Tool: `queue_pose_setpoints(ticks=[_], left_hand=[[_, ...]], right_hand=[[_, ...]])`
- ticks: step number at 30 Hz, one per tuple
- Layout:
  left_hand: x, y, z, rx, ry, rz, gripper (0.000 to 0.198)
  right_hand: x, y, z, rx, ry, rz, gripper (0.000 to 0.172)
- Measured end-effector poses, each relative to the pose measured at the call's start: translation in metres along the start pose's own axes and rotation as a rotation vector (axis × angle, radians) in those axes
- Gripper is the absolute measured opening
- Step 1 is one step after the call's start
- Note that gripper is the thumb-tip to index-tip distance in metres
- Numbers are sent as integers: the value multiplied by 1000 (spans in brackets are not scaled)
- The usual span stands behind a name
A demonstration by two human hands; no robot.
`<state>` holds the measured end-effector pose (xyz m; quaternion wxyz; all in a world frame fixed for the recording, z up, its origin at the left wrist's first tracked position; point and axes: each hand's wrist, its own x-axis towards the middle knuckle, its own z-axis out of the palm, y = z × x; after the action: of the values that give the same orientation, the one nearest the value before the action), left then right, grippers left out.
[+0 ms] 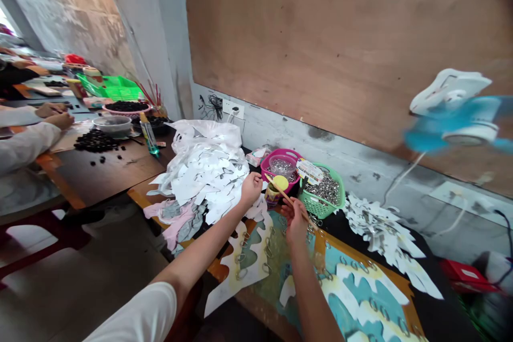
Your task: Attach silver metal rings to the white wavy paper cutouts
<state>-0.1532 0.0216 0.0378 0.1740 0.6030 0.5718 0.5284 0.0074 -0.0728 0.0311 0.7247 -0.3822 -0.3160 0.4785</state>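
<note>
White sleeve (132, 314) and bare forearm enter from lower left; second forearm rises from bottom centre. Beneath both, on an orange-brown tabletop (224, 270), lie die-cut white-and-teal card sheets (360, 291) with small metal rings (372, 304) fixed along their scalloped edges.

Right hand (295, 220): fingers curled together around a thin wooden stick (289, 202), clamped on it. Stick runs diagonally up to the left hand (251, 188), whose fingertips (257, 184) close toward its upper end; contact there cannot be told.

Just past the hands, a small cup (272, 196) with a round yellow top (280, 183). Behind it, a magenta basket (280, 169) holding a clear plastic tub of rings (282, 165), and a green plastic basket (320, 193) heaped with metal rings (324, 188). Left of the hands, a large heap of white card offcuts (204, 176) on a white plastic bag (204, 133), pink scraps (170, 216) at its edge. Right, a second white stack (380, 230) on black surface.

Blue-and-white desk fan (452, 112), blurred, against a plywood board (340, 48). Far left, on a neighbouring table, a co-worker's hands (54, 116) near loose black beads (96, 141), a plastic bowl (112, 124) and a glue bottle (149, 136).
</note>
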Motion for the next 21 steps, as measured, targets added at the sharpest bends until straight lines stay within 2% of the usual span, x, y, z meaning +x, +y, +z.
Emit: queue_pose_setpoints(ticks=[6,13,17,21], left_hand=[[-41,-7,-24,-77,-26,35,14],[-84,-15,-62,-120,-80,-16,22],[-106,-4,-82,-129,-115,-80,27],[-138,15,-90,-159,-241,-118,29]], right_hand=[[7,21,9,83,17,114,42],[4,22,6,157,-3,209,45],[-15,19,5,126,-32,240,40],[-58,7,-8,25,-85,247,33]])
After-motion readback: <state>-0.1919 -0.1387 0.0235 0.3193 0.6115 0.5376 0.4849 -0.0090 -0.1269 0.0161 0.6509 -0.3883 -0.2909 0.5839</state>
